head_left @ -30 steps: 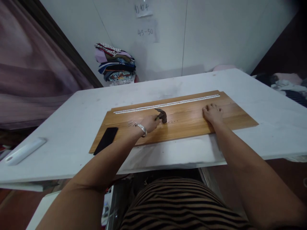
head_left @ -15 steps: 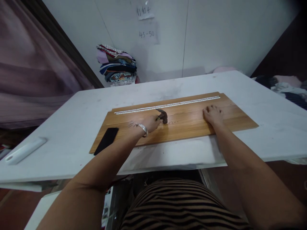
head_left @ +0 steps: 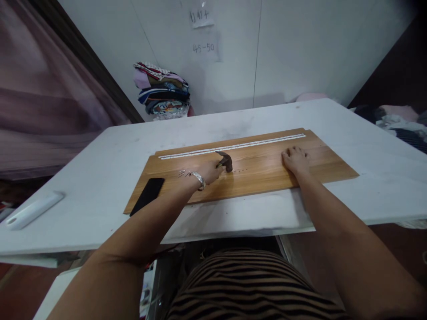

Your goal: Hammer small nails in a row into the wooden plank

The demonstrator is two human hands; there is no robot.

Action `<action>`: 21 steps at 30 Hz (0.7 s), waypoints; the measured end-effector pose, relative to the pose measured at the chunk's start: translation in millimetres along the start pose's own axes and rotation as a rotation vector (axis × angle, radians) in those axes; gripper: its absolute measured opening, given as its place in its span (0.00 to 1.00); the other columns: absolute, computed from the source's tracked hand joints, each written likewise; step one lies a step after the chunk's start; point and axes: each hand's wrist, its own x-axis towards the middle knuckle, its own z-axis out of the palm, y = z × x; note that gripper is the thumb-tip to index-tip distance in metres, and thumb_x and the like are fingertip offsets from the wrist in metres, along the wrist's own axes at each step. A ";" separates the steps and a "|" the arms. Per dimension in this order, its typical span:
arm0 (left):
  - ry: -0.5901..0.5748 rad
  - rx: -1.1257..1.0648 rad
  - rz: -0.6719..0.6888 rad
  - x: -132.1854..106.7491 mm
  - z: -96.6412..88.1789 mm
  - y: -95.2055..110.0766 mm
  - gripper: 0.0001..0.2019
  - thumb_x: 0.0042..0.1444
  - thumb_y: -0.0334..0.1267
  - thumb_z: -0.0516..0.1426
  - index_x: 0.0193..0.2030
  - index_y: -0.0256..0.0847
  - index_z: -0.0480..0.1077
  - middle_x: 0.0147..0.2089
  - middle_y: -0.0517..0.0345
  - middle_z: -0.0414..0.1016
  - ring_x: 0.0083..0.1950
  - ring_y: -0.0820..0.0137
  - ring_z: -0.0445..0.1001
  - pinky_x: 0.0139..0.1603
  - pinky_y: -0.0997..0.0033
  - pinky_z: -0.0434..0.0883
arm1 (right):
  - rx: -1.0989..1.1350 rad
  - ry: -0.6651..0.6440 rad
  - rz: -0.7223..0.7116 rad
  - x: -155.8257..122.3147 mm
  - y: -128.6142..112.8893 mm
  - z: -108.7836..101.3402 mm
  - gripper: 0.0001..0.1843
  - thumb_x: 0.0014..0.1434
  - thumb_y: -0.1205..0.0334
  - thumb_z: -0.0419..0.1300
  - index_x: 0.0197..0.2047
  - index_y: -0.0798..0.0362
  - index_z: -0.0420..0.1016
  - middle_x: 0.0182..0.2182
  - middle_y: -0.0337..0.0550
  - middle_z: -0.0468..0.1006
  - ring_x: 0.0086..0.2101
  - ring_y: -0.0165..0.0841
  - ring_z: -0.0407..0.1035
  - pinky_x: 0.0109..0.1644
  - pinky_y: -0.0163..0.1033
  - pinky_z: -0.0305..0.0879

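A long wooden board (head_left: 260,173) lies on the white table (head_left: 100,186). My left hand (head_left: 209,170), with a silver bracelet at the wrist, is closed round a dark hammer (head_left: 226,160) whose head rests on the board beside a short row of small nails (head_left: 240,170). My right hand (head_left: 295,159) lies palm down on the board further right, fingers spread and holding nothing. A thin white strip (head_left: 230,146) runs along the board's far edge. A few loose nails (head_left: 182,173) lie on the board just left of my left wrist.
A black phone (head_left: 147,194) sits on the board's near left corner. A white oblong object (head_left: 31,210) lies at the table's left edge. Folded fabrics (head_left: 163,91) are stacked against the white wall behind. More cloth (head_left: 396,118) lies at the far right.
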 end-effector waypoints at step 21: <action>-0.015 -0.067 -0.019 2.6 4.3 -0.6 0.14 0.65 0.45 0.51 0.47 0.39 0.71 0.34 0.56 0.75 0.21 0.76 0.65 0.20 0.75 0.64 | 0.030 0.006 0.008 1.1 0.8 2.8 0.26 0.68 0.52 0.42 0.52 0.57 0.76 0.58 0.61 0.71 0.59 0.49 0.58 0.61 0.55 0.51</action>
